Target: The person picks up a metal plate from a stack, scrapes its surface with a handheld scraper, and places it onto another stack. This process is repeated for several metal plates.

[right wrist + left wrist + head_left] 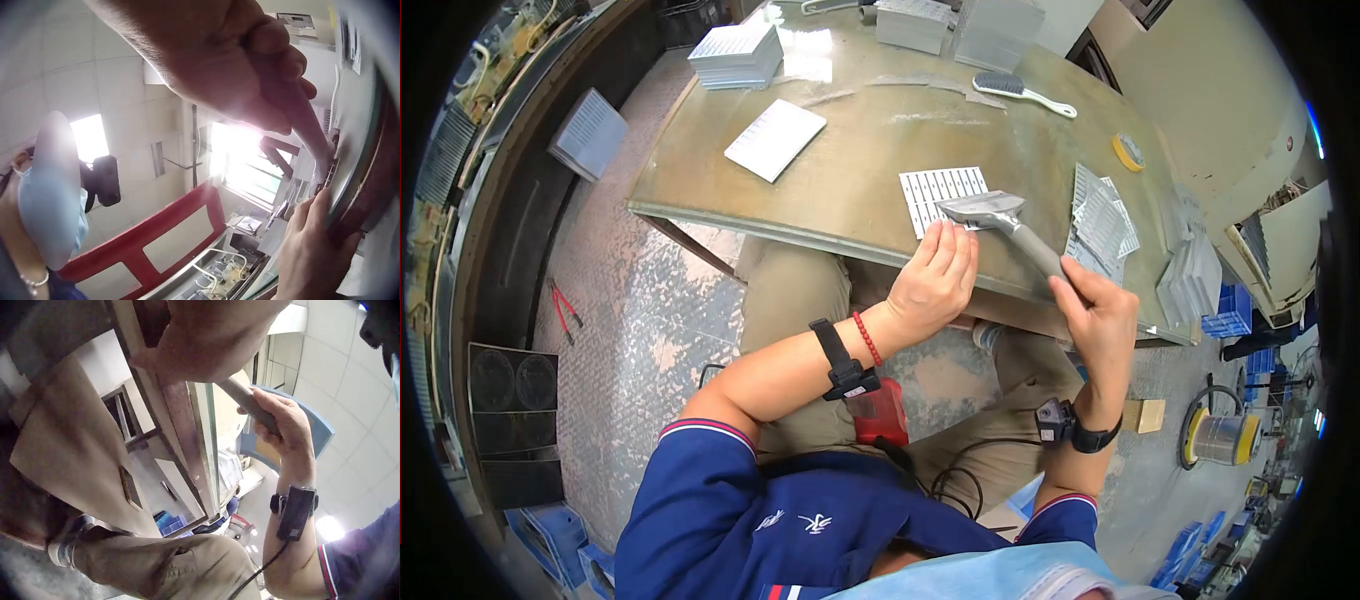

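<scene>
The right hand (1100, 310) grips the grey handle of a scraper-like tool (1035, 250), whose flat metal head lies over the right part of a white slotted sheet (921, 192) near the table's front edge. Fingers of the left hand (936, 277) lie extended at the sheet's lower edge, just beside the tool head. In the left wrist view the right hand (290, 425) is curled round the handle (250, 403). The right wrist view has the left hand (312, 256) close to the tool's far end, where contact details are too small to tell.
On the table (850, 170) are a white stack (776, 139) at left, taller stacks (737, 55) behind, a brush (1025, 92), yellow tape (1128, 152) and loose slotted sheets (1100, 222) at right. More sheets (1190, 280) sit by the right edge.
</scene>
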Available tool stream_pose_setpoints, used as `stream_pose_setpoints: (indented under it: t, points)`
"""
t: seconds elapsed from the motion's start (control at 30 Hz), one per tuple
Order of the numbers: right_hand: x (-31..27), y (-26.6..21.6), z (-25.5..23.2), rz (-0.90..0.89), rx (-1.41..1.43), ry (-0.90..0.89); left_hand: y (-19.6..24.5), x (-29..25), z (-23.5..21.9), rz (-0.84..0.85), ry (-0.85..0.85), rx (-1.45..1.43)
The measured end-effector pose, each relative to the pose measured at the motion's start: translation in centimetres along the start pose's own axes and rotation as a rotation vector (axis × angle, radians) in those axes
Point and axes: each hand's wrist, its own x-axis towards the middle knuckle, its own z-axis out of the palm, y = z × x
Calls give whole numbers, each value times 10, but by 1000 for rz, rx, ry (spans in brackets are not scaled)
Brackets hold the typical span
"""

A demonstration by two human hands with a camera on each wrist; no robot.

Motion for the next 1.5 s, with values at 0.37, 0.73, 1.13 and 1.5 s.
stream_pose_setpoints:
  t: [0.37,0.73,1.13,1.5]
  points:
    - [19,0,11,-133,-146,-44,-5,1,-2,12,-25,-31]
    - [20,6,18,-204,-189,-19,-3,0,1,39,-16,3]
    - [12,16,38,-249,-253,48,-6,1,-4,23,-63,2]
    - [15,18,34,-193,-188,33,-6,-1,-1,38,-25,-16]
